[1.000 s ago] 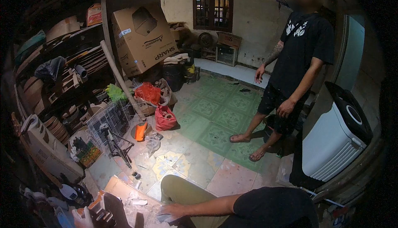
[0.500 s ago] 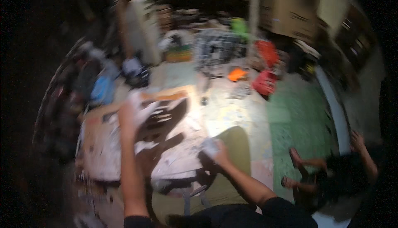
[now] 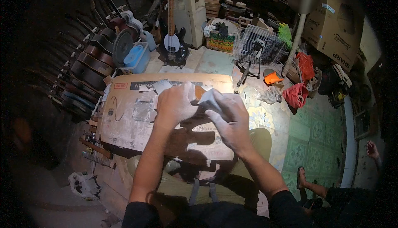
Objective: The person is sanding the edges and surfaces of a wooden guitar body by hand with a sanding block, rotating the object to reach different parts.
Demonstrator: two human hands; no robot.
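Note:
My left hand (image 3: 176, 106) is closed with its back toward me. A small orange-brown wooden piece (image 3: 200, 92) shows at its fingers, mostly hidden, so its exact kind cannot be told. My right hand (image 3: 233, 118) pinches a folded grey sheet of sandpaper (image 3: 212, 100) between thumb and fingers. The sandpaper lies close against the wooden piece. Both hands are pale with dust and are held over a low work surface covered with cardboard (image 3: 120, 135). Grey scraps (image 3: 162, 86) lie on the cardboard behind my left hand.
At the left stands a row of guitars (image 3: 93, 58); a bass guitar (image 3: 172, 43) leans at the back. A blue plastic tub (image 3: 137, 58), a wire cage (image 3: 259, 45) and red bags (image 3: 295, 95) are around. At the right are another person's foot (image 3: 302, 177) and hand (image 3: 373, 150).
My hands, apart before, have come together above the cardboard, the right one moving up with the sandpaper. The view has turned, bringing the guitars at the left into sight.

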